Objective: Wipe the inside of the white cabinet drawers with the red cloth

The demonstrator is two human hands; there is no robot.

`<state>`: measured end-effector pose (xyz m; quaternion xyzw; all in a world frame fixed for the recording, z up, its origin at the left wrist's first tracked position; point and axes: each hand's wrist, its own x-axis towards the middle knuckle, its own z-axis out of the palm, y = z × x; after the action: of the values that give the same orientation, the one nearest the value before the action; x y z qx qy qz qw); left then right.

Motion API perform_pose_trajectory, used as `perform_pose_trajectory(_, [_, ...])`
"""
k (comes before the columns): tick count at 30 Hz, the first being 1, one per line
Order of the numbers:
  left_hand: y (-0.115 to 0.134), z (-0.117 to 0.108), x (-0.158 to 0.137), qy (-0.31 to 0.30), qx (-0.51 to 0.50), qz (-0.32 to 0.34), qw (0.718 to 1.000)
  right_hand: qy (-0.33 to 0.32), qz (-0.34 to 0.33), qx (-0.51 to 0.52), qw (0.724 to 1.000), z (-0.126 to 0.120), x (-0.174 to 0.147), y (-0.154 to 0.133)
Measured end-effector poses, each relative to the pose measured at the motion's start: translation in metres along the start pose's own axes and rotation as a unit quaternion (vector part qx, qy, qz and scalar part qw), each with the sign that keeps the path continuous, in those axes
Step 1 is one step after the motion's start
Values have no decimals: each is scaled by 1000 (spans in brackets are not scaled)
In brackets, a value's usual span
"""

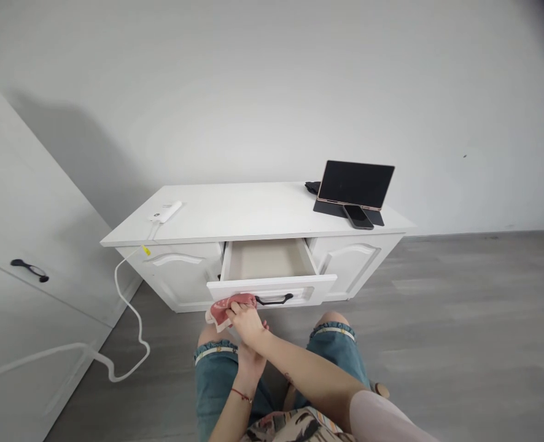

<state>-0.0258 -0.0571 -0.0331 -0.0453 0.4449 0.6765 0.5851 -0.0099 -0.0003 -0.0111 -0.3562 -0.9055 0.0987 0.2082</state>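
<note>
Pink-red with a pale edge, the soft, crumpled cloth (220,312) lies just ahead of us, at the lower left of the white panelled drawer front (320,288), and its right end comes up beside the left end of the curved black handle (274,301). We read its long axis as running roughly along the drawer front, rising a little from the pale lower-left corner toward that handle. Our right hand (247,320) is the nearer one: it reaches in from the lower right, its fingers close together and bent over the cloth, clamped on it as far as we can judge, with the thumb hidden. From those fingers, most of the cloth spreads forward and to the left. Our left hand (252,359) sits closer to our body, largely covered by the crossing right wrist; only a bit of its fingertips shows on the right, so we cannot tell whether they are apart, together or touching the cloth. We also cannot tell whether the cloth presses against the drawer front or merely overlaps it in our view. The drawer itself stands pulled out toward us, between our knees and the white counter (239,212), so both hands are on our side of its front.
</note>
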Motion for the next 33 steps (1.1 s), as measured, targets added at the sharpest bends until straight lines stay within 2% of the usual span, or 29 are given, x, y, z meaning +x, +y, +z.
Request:
perform_pose_trajectory(3, [1,-23,5,111,23,2,994,-63,-13,-64,996,6,16,0])
perform_pose_trajectory(6, [10,-39,9,184,48,47,981,-104,0,-99,990,12,9,9])
perform_pose_trajectory(10, [26,-35,16,242,68,143,957,-108,27,-101,989,12,-16,37])
perform_pose_trajectory(12, [31,-21,18,215,79,186,956,-96,45,-103,989,5,-31,56])
perform_pose_trajectory(14, [33,1,18,135,94,199,966,-86,67,-108,988,-5,-45,76])
perform_pose_trajectory(15, [33,13,18,85,99,181,975,-86,78,-112,987,-11,-52,86])
perform_pose_trajectory(17, [31,37,16,1,99,101,990,-89,101,-121,983,-26,-66,105])
perform_pose_trajectory(19, [29,59,15,-38,93,14,995,-97,125,-136,978,-42,-79,123])
perform_pose_trajectory(22, [26,82,18,-44,75,-39,995,-100,154,-154,971,-66,-96,148])
perform_pose_trajectory(25, [24,92,23,-35,54,-36,997,-91,182,-151,967,-85,-112,169])
perform_pose_trajectory(28, [23,94,29,-33,48,-27,998,-57,266,-108,956,-95,-125,185])
perform_pose_trajectory(31, [25,96,37,-33,54,-23,998,60,364,28,929,-96,-134,192])
perform_pose_trajectory(32, [26,97,40,-32,57,-22,998,112,386,112,909,-95,-136,192])
perform_pose_trajectory(33, [28,99,43,-32,61,-22,997,158,401,214,876,-93,-137,189])
